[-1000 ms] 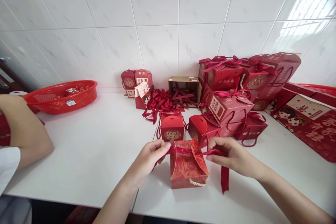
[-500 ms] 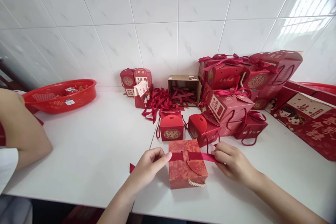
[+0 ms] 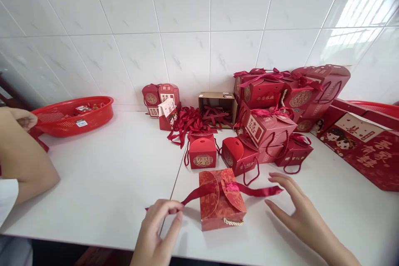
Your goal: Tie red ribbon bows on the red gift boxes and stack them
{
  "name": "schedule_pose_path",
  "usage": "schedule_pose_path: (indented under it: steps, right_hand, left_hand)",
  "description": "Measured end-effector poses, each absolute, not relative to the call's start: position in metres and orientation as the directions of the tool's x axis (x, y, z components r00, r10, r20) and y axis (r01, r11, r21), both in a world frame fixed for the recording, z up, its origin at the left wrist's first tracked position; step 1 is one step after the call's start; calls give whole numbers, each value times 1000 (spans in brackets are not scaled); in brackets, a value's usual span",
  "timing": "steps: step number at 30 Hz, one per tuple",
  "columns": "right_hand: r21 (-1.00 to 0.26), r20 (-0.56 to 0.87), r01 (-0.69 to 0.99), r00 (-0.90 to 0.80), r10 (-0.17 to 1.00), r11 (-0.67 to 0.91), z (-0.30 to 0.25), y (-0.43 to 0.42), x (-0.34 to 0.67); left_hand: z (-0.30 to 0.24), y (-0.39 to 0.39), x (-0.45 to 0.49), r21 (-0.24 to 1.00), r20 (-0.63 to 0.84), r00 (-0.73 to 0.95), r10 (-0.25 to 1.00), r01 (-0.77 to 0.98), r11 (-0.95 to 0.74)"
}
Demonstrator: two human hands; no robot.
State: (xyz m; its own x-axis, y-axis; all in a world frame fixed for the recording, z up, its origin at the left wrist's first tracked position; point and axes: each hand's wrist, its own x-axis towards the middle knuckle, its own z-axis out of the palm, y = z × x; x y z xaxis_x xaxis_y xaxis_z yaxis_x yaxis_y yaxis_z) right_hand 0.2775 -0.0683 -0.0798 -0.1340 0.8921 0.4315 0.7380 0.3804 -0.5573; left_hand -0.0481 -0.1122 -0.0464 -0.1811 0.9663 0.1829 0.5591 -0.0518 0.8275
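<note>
A red patterned gift box point(image 3: 208, 214) with a cream rope handle sits in front of me, its curved flaps folded over the top. A dark red ribbon point(image 3: 199, 192) runs through slots in its lid, with a tail out to each side. My left hand point(image 3: 160, 228) is left of the box, fingers curled at the left tail; the tip of that tail shows beyond the hand. To the right, my right hand point(image 3: 296, 212) is open, fingers spread, just off the free end of the right tail.
Behind stand small red boxes point(image 3: 202, 153), a heap of ribbons point(image 3: 190, 122), a cardboard box point(image 3: 218, 94) and stacked ribboned boxes point(image 3: 271, 126). A large red carton point(image 3: 358, 145) is at right. Left are a red plastic basket point(image 3: 93, 120) and another person's arm point(image 3: 28, 153).
My right hand has let go of the ribbon and opened, moving right. My left hand has drawn back left from the box. The ribbon now lies looser, its right tail free.
</note>
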Motion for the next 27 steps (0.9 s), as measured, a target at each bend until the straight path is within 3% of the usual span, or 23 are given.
schedule_pose_path:
  steps: [2,6,8,11,13,16,21,24,27]
  right_hand:
    - [-679,375,656,-76,924,330,-80,-84,270]
    - [-878,9,466,-203,979,105,-73,-96,241]
    - [-930,-102,367,-216,971,-16,-67,-93,229]
    - [-965,-258,124,-269,928,-232,-64,-87,219]
    - [-919,-321,-160,-229,919,-360,-66,-86,213]
    - [-736,-385,-535,-173,907,-415,-72,-86,203]
    - [-420,-393,-778,-307,867,-467,-77,-87,191]
    - [-264,-396,-887,-259,881,-380,-76,-84,192]
    - [-226,-402,-942,-142,904,-249,-73,-80,197]
  left_hand:
    - [-45,-121,-39,751,141,-60,988,657,-67]
    - [-42,-119,-29,654,-20,2,1000,757,12]
    - [-43,-112,-31,722,-50,-38,998,689,62]
    - [-45,-103,-33,899,-28,-140,990,430,86]
    - [-44,-100,-28,972,-47,-194,980,215,89]
    - [-38,-97,-12,996,-76,-154,985,-51,69]
    - [-27,-96,10,967,-92,-28,995,-240,82]
    - [-26,-98,10,958,-109,-10,994,-266,102]
    - [-30,-100,7,946,-114,-29,993,-308,99]
